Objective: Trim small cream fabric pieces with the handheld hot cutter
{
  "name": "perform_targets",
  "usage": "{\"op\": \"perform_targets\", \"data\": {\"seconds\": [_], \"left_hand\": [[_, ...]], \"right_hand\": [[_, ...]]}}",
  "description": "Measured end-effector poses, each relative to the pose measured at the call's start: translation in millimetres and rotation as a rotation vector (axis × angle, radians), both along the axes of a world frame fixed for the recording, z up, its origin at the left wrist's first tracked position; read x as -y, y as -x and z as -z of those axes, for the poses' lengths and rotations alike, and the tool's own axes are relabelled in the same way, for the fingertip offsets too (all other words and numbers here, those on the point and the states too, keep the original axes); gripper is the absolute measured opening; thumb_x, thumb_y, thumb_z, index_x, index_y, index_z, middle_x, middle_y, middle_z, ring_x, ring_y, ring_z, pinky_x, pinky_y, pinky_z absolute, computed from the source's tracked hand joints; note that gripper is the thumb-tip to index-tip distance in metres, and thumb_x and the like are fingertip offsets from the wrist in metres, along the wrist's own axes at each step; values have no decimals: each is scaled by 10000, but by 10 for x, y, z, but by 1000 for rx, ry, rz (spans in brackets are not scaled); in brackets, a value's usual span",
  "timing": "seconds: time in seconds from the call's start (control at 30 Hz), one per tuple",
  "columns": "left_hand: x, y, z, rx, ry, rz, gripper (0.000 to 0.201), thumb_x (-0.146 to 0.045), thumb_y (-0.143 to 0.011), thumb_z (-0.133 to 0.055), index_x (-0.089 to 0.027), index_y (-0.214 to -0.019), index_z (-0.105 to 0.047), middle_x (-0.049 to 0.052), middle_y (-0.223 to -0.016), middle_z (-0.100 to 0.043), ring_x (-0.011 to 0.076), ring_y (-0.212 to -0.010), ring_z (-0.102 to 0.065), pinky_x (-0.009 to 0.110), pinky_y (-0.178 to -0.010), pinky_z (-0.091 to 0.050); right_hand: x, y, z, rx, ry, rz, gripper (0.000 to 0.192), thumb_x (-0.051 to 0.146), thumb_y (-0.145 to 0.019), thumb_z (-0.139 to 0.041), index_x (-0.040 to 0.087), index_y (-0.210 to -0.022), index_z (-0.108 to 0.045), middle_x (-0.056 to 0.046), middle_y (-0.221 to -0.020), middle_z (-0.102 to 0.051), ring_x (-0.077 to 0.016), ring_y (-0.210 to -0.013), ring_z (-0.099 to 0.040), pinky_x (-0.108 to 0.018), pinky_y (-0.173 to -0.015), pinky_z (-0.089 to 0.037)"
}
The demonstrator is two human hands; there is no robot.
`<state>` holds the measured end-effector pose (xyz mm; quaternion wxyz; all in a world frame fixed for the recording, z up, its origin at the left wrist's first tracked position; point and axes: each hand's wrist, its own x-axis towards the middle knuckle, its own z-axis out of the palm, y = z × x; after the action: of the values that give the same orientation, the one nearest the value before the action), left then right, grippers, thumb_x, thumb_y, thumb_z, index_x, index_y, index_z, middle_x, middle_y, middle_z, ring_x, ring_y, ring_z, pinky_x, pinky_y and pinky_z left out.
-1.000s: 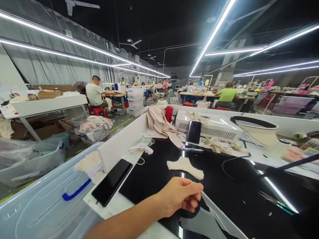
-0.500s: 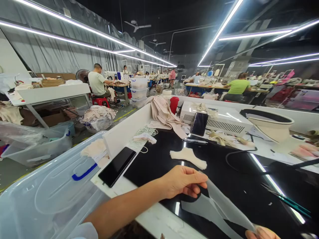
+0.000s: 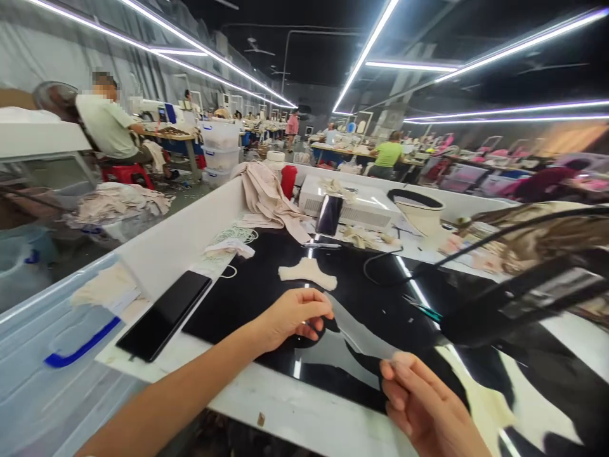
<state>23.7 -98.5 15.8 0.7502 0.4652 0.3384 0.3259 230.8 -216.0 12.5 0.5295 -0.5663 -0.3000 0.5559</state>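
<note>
In the head view, we see our left hand (image 3: 297,317) pinching the upper end of a thin, translucent whitish strip (image 3: 360,329) between thumb and forefinger, the other fingers curled. Our right hand (image 3: 423,397) grips the lower end the same way. Half a second ago only its fingertips showed at the bottom edge; 1 second ago it was out of sight. Now all 2 hands' fingers show, so we judge that the strip is controlled from both ends, spanning the space above the glossy black worktop (image 3: 223,324).

Our view has swung right, bringing in the pale-yellow flat pieces (image 3: 488,400) beside our right hand. The cream, bracket-shaped fabric piece (image 3: 308,273) lies untouched just beyond our left hand, as before.
</note>
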Motion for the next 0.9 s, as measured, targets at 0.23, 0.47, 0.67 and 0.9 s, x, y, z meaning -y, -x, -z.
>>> {"op": "perform_targets", "data": {"seconds": [0.23,0.47,0.67,0.9], "left_hand": [[14,17,5,-64,-109,-19,247,-359,-768,-749,-168,-808,-598,10,-845,-621,77,-639,-525,165,-511,-490],[12,-8,40,-99,-238,-60,177,-307,-777,-710,-171,-806,-599,-19,-741,-588,87,-619,-520,185,-517,-514],[21,-1,71,-114,-273,-112,164,-298,-794,-709,-174,-800,-601,-39,-672,-568,88,-593,-528,195,-540,-519],[29,-5,75,-111,-256,-162,186,-316,-789,-725,-172,-809,-610,-41,-641,-575,82,-574,-530,195,-544,-526]], "right_hand": [[34,97,-12,161,-117,135,390,548,-726,-819,200,-752,-646,-11,-764,-638,-98,-573,-444,-209,-480,-375],[42,6,94,425,-187,155,333,558,-813,-734,237,-876,-674,22,-699,-601,-119,-555,-521,-248,-545,-449],[67,87,98,523,-257,286,298,523,-797,-753,231,-829,-702,-28,-880,-661,-128,-596,-532,-255,-520,-462],[67,69,271,661,-498,366,237,458,-848,-726,227,-798,-733,-94,-1030,-664,-176,-728,-604,-259,-511,-503]]}}
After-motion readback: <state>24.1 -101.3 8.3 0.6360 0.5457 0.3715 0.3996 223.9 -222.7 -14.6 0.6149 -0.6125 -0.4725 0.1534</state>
